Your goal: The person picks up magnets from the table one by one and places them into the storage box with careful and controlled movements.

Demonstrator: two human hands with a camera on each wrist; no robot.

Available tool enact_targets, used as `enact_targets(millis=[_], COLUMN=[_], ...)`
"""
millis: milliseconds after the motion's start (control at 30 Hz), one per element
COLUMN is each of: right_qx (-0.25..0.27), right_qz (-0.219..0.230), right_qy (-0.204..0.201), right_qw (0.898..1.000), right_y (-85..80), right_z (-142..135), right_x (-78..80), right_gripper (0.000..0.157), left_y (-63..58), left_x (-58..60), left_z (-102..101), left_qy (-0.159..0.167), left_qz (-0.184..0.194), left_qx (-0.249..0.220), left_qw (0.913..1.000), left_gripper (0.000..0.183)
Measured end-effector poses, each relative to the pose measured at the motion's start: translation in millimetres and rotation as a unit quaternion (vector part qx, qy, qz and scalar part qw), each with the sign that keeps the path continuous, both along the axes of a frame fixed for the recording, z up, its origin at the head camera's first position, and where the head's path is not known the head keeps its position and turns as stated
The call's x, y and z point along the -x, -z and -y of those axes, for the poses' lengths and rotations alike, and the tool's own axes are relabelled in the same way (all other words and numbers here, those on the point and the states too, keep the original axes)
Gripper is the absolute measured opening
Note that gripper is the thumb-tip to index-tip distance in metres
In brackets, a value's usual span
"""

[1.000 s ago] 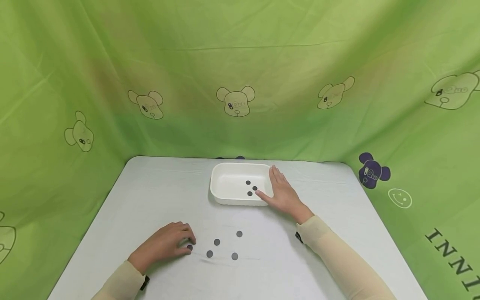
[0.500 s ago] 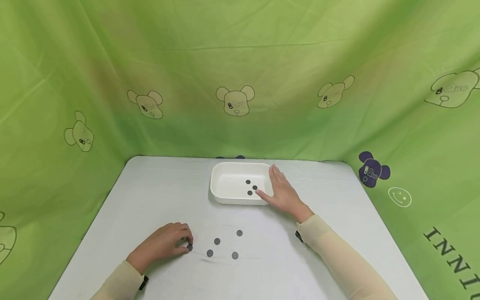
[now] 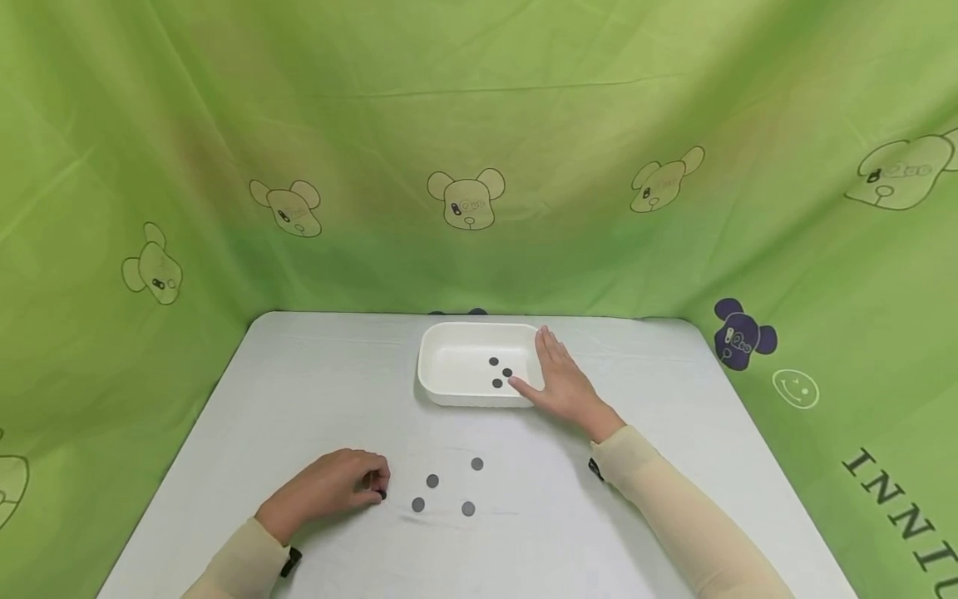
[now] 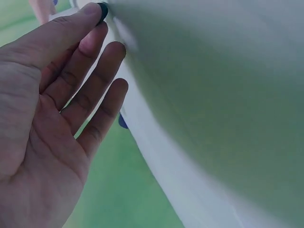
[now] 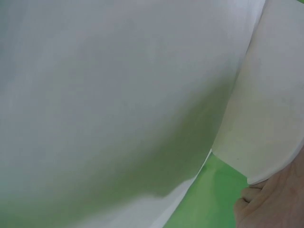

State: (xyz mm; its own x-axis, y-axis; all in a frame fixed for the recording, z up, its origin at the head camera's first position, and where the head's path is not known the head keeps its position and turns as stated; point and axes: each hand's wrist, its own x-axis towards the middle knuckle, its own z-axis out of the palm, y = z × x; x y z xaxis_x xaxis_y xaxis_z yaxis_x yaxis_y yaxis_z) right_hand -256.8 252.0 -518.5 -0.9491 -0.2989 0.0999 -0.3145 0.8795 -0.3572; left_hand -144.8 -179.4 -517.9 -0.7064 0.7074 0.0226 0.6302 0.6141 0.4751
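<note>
My left hand (image 3: 329, 491) is low over the left front of the table and pinches a small dark disc (image 3: 383, 495) between thumb and forefinger. In the left wrist view the disc (image 4: 102, 13) shows at the thumb tip, while the other fingers stay loosely bent. To the right of it, several matching grey discs (image 3: 432, 481) lie flat on the table. My right hand (image 3: 569, 387) rests on the right end of a white tray (image 3: 427, 378), fingers straight along the rim and thumb spread over the near side. Inside the tray, 3 dark discs (image 3: 494, 362) lie near my thumb.
A white cloth covers the table (image 3: 299, 391). Green curtain (image 3: 464, 266) with bear prints hangs behind and along both sides, close to the table's edges. The tray stands near the back edge, and the right forearm (image 3: 674, 516) crosses the right side of the table.
My left thumb and forefinger have closed on the disc at the left, which now shows only partly between them. The right hand, tray and other discs stay in place.
</note>
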Motion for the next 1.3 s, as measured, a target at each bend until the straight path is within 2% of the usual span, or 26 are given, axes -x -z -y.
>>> enact_targets(millis=[200, 500, 800, 1300], right_qx=[0.001, 0.004, 0.008, -0.001], right_qz=[0.003, -0.003, -0.01, -0.002], right_qy=[0.003, 0.001, -0.002, 0.0], right_qw=[1.0, 1.0, 1.0, 1.0], right_y=[-0.3, 0.0, -3.4, -1.9], right_z=[-0.9, 1.4, 3.8, 1.0], right_x=[-0.6, -2.7, -3.9, -0.2], right_gripper=[0.113, 0.111, 0.11, 0.111], left_y=[-3.0, -14.2, -26.4, -36.2], left_x=[7.3, 20.7, 35.7, 60.8], left_z=[-11.3, -28.5, -42.2, -80.6], left_qy=[-0.005, 0.011, -0.031, -0.082], left_qz=[-0.009, -0.041, -0.034, -0.058], left_qx=[-0.01, -0.037, -0.072, -0.118], left_qw=[0.9999, 0.9984, 0.9963, 0.9879], left_gripper=[0.023, 0.017, 0.015, 0.011])
